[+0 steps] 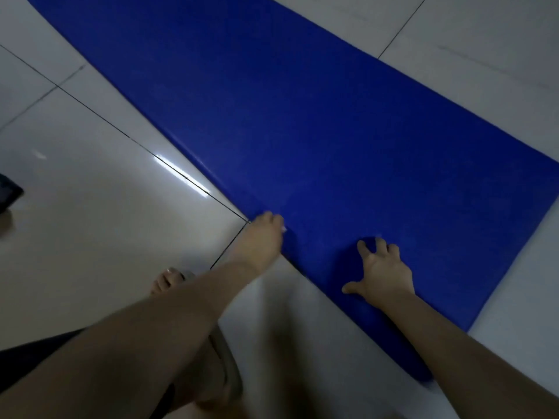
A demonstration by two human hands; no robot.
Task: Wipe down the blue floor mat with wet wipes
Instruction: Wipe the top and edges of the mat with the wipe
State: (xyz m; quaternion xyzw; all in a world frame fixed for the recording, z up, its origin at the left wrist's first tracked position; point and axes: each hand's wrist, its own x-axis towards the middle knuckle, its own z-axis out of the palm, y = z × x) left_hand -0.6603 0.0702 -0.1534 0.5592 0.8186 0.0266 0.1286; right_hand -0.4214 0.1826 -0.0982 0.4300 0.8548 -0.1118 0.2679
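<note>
— What sits closest to the camera?

— Two bare forearms reaching forward and down. Under the left one is a foot [165,282] in a grey sandal [225,367], toes pointing away, on the pale tiled floor [90,222]. A strip of dark clothing [27,349] shows at the lower left.

— And the hands?

— The right hand [381,269] rests on the near end of the blue floor mat [302,131]. Its fingers are spread and bent at the knuckles, the tips pressing the mat's surface, and the thumb sticks out to the left. Nothing shows inside it. The left hand [263,235] is a little farther off, at the mat's left edge, just where two tile joints meet. It is seen from the back with the fingers bent down and close together.

— Is it holding a wipe?

— A small white scrap [283,228] peeks out beside its fingers, too little of it to name. I cannot tell whether the fingers grip it, the mat's edge, or only rest there.

— Where does the mat lie?

— Flat on the tiles, running diagonally from the lower right up to the top left and out of view. Its near corner, beside the right forearm, looks rounded rather than flat.

— Anything beyond?

— More tiles either side, a bright glare along one joint, and a dark object [9,193] cut off at the left edge.
</note>
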